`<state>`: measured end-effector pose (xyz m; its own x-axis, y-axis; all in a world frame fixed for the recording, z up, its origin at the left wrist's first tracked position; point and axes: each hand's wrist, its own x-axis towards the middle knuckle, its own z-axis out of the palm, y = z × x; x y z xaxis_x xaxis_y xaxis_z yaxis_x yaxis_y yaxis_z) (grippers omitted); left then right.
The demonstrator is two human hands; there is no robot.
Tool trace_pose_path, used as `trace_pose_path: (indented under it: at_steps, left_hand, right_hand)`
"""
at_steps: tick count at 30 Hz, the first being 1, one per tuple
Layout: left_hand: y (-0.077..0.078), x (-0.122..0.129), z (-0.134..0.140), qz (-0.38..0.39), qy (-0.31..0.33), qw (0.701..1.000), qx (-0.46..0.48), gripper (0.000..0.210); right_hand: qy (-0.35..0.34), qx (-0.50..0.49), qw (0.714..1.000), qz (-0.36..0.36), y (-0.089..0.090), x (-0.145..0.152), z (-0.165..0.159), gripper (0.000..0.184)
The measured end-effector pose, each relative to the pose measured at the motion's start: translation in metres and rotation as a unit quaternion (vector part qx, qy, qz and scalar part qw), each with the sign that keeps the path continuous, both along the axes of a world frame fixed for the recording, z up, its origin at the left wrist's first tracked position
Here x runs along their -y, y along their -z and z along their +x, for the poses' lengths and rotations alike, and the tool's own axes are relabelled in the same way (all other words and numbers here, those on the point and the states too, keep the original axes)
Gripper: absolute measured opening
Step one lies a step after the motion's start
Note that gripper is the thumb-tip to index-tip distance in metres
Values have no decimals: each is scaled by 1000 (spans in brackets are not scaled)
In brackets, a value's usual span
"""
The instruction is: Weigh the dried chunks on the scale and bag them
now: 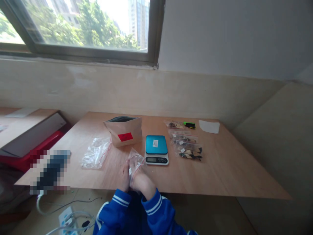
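A clear zip bag [136, 158] with a red seal line and a small white label is held up at the table's near edge. My left hand [125, 173] is closed on its left side. My right hand [143, 181] meets the bag from the right, its fingers covered by the plastic; whether they are inside it or behind it I cannot tell. Just right of the hands lies a kitchen scale [156, 147] with a blue plate. Behind them stands an open beige pouch [129, 132] with a red label, its contents out of sight.
Clear plastic bags [96, 153] lie at the left. Several filled zip bags [189, 148] with dark and pale pieces overlap right of the scale. Beyond are a green-and-black tool [189, 125] and white paper [209, 126]. A blurred-out dark object [52, 171] sits at the left edge.
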<state>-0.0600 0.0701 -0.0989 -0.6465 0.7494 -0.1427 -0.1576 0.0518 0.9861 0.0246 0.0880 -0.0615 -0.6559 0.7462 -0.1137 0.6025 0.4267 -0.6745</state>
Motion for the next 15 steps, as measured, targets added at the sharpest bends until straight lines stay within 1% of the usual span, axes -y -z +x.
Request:
trace_pose_path:
  at_steps: [2,4,8,12,15]
  left_hand:
    - [-3,0,1,-4,-1,1000,0,35]
    - [-5,-1,2,-5,-2,1000,0,33]
    - [-4,-3,0,-13,-14,1000,-3,33]
    - [5,-3,-3,-18,-25,999,-17,36]
    - [12,-1,-5,-15,-23,1000,14,41]
  right_hand:
    - [-8,9,1000,22,-1,0,1,78]
    - [-30,14,999,42,-4,0,3,71]
    - [-61,3,996,62,-13,-3,6,65]
    - [-64,-30,997,36,-19,-3,6,63]
    - [-36,-62,997,-3,-25,-3,6,61]
